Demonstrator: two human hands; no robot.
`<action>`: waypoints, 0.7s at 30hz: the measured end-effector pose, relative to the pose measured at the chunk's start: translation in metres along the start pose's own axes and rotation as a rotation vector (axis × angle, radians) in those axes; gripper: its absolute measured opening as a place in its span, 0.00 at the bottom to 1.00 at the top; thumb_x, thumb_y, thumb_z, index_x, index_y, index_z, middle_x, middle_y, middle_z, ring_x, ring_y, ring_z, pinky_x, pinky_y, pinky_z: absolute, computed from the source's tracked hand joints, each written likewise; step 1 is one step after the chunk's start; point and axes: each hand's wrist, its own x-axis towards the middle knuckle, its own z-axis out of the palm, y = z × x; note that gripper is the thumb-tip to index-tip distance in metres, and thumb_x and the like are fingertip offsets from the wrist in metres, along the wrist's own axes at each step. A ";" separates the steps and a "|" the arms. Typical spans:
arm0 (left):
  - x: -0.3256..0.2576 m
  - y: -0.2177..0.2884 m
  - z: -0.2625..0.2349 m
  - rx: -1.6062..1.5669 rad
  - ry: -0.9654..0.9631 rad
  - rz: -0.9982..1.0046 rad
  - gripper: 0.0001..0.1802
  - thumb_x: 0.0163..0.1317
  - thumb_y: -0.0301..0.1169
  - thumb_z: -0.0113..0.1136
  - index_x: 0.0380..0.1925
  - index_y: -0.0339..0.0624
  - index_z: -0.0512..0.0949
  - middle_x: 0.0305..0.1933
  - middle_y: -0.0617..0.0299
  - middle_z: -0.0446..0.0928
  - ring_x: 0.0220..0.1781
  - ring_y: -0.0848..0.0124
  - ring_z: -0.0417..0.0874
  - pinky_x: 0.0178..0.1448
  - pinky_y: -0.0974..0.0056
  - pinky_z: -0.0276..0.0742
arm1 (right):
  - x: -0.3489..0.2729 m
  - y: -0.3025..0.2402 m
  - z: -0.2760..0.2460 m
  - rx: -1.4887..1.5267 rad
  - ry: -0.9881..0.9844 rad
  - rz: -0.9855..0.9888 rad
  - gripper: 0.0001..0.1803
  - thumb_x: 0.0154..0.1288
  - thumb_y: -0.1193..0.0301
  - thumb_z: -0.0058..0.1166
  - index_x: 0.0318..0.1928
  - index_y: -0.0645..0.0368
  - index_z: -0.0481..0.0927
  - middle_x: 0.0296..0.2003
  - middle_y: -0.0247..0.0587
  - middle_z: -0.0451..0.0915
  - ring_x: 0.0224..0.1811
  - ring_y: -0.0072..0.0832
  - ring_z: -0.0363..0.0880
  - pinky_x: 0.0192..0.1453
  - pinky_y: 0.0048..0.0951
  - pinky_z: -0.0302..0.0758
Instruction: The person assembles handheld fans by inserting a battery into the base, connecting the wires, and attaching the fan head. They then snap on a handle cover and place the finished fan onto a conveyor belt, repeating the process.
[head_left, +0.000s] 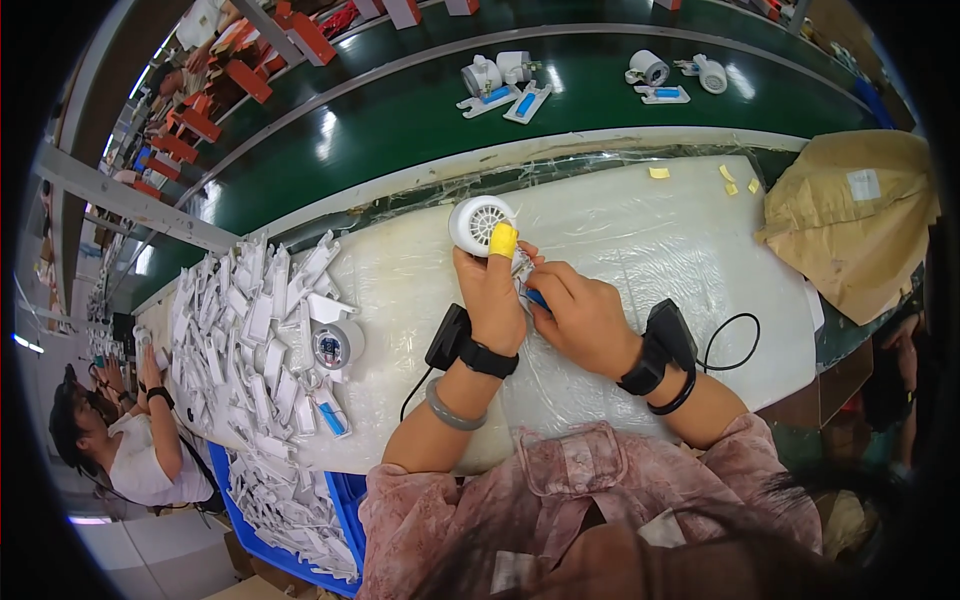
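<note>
My left hand [492, 305] is closed around a small white round fan head [470, 232] with a slotted grille, held above the plastic-covered table. Yellow wrapping [503, 240] covers its thumb, which presses on the grille's edge. Close beside it, my right hand [585, 312] pinches a blue cylindrical battery [537, 298] just below the fan head. Between the hands some thin wires or small parts show, mostly hidden by the fingers. Both wrists wear black straps with box-shaped devices.
White plastic handle shells [250, 330] lie heaped on the left, beside another round fan head [338, 344] and a shell with a blue battery [331, 418]. A blue bin [352, 510] holds more shells. Fan assemblies [500, 75] sit on the green conveyor [400, 110]. Brown paper [850, 220] lies right. A co-worker [140, 440] works left.
</note>
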 end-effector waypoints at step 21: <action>0.002 -0.001 -0.006 0.003 -0.033 -0.038 0.14 0.68 0.34 0.54 0.47 0.41 0.65 0.39 0.58 0.74 0.33 0.69 0.79 0.36 0.63 0.80 | -0.001 0.012 -0.008 0.096 -0.114 -0.035 0.16 0.51 0.75 0.60 0.43 0.54 0.76 0.37 0.40 0.76 0.34 0.39 0.79 0.34 0.35 0.75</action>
